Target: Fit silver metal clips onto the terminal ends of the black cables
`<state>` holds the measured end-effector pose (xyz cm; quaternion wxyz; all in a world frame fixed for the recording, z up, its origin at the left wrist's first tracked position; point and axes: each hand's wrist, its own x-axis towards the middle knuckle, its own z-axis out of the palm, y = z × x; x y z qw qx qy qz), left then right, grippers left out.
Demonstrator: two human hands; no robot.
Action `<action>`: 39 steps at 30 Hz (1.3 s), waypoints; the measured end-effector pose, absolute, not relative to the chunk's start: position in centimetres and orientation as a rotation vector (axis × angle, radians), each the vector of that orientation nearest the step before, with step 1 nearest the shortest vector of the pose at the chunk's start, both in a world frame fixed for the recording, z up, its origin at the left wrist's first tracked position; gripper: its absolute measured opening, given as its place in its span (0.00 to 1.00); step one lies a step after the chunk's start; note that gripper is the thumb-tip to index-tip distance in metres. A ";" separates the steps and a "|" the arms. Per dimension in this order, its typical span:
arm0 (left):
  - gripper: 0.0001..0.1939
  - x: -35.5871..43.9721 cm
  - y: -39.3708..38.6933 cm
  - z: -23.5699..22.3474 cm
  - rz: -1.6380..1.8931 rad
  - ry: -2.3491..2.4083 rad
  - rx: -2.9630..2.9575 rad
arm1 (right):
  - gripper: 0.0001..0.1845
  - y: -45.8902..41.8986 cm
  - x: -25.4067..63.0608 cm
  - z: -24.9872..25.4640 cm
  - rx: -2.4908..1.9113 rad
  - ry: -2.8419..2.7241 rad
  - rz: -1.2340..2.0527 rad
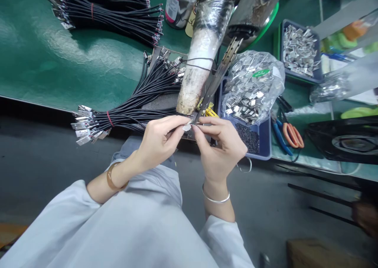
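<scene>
My left hand (162, 138) is closed in a pinch, thumb and fingertips on a small pale, shiny piece (186, 127) whose exact kind I cannot make out. Close by on the right, my right hand (223, 146) is also pinched, its thumb near the same piece; what lies between its fingertips is hidden. Both hands meet just below the tip of a long dark metal guide (215, 82) with slots. A bundle of black cables (132, 110) with metal connectors at its ends, tied with a red band (110, 119), lies behind my left hand.
A clear bag of metal shells (254, 90) rests on a blue tray (265, 149) holding small black parts. Farther right are another bin of metal pieces (299, 51) and pliers (282, 136). More cables (112, 15), a jar (180, 6) and a wrapped machine column (203, 43) stand behind.
</scene>
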<state>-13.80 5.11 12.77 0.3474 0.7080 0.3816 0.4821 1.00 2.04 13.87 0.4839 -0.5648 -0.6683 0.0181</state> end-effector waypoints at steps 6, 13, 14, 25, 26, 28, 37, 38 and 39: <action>0.10 -14.0 4.9 12.8 1.234 0.972 1.812 | 0.09 1.6 1.2 13.6 -1.281 -1.744 -0.073; 0.09 -14.2 4.9 13.0 1.088 0.981 1.696 | 0.07 1.0 1.3 13.0 -1.305 -1.711 0.031; 0.09 -14.2 4.9 13.0 1.072 0.984 1.671 | 0.06 0.9 1.3 13.0 -1.316 -1.642 0.110; 0.08 -14.5 4.4 12.9 1.139 0.904 1.948 | 0.09 -0.3 0.7 13.8 -1.545 -1.668 0.208; 0.08 -14.6 4.4 12.8 1.127 0.887 1.950 | 0.09 -0.3 0.5 13.7 -1.526 -1.694 0.186; 0.07 -14.9 4.4 12.7 1.077 0.842 1.925 | 0.10 -0.5 0.7 13.7 -1.480 -1.696 0.154; 0.06 -16.8 5.6 14.2 0.734 0.521 1.628 | 0.14 2.1 10.3 14.7 -1.881 -1.519 0.139; 0.07 -16.9 5.8 14.5 0.698 0.505 1.620 | 0.13 2.7 11.1 14.5 -1.932 -1.569 0.178; 0.07 -16.9 6.0 14.7 0.673 0.495 1.611 | 0.12 3.3 11.7 14.3 -1.972 -1.607 0.224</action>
